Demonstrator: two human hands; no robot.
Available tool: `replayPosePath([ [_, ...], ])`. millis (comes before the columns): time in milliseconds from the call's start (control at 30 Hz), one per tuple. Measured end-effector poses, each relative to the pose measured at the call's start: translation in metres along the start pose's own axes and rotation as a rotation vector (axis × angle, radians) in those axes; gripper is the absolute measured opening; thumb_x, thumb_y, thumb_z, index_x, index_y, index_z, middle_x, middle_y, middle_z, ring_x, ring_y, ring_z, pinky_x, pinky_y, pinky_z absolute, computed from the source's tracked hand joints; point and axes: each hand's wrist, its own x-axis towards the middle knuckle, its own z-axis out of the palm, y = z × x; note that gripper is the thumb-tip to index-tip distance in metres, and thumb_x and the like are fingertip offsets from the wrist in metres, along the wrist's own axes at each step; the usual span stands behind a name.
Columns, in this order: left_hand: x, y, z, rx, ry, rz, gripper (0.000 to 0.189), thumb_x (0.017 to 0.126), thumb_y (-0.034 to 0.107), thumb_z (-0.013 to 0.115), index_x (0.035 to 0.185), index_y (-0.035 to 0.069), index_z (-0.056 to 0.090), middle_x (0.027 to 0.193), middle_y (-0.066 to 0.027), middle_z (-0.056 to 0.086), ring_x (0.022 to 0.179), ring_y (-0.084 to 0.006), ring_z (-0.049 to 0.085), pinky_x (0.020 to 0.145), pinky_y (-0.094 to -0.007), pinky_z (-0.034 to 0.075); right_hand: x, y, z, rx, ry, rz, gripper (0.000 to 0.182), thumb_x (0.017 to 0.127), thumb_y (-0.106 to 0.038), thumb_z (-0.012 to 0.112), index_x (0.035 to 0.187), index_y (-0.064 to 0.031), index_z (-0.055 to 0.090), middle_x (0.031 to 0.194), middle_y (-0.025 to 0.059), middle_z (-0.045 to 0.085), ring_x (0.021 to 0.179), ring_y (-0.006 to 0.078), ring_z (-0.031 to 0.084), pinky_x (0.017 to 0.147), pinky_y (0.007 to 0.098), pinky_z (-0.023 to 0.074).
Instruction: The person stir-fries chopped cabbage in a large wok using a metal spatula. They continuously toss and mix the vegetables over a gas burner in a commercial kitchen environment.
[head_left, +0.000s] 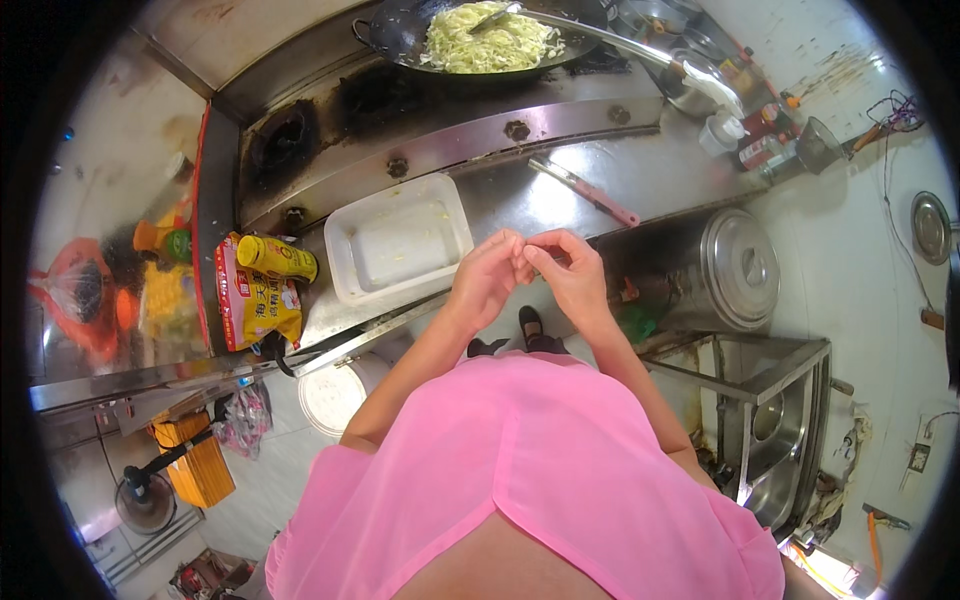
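My left hand (486, 279) and my right hand (571, 271) meet in front of my body, fingertips touching, at the front edge of the steel counter. Whether anything small lies between the fingers cannot be told. Just left of my left hand is a white plastic tub (400, 238) with a few yellowish scraps in it. Beyond my right hand a pink-handled lighter or similar tool (600, 200) rests on the counter. At the top, a black wok (390, 34) holds shredded cabbage (491, 39), with a long-handled metal ladle or spatula (637, 46) lying across it.
A yellow seasoning bag (255, 307) and a yellow shaker bottle (277, 257) stand at the left. Stove knobs (517, 130) line the range front. At right are a lidded steel pot (742, 270), sauce bottles (763, 150) and a metal frame (780, 375). A white bucket (334, 397) sits below.
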Motion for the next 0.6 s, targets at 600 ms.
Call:
replayPosePath([
  [600, 0.008, -0.037, -0.019, 0.345, -0.043, -0.038, 0.008, 0.086, 0.010, 0.053, 0.085, 0.002, 0.054, 0.079, -0.0059, 0.056, 0.068, -0.0126, 0.051, 0.064, -0.0240, 0.042, -0.031, 0.046, -0.080, 0.625, 0.347, 0.312, 0.015, 0.087, -0.021, 0.056, 0.084, -0.0058, 0.056, 0.076, 0.0002, 0.056, 0.066, 0.0074, 0.052, 0.063, 0.0234, 0.0456],
])
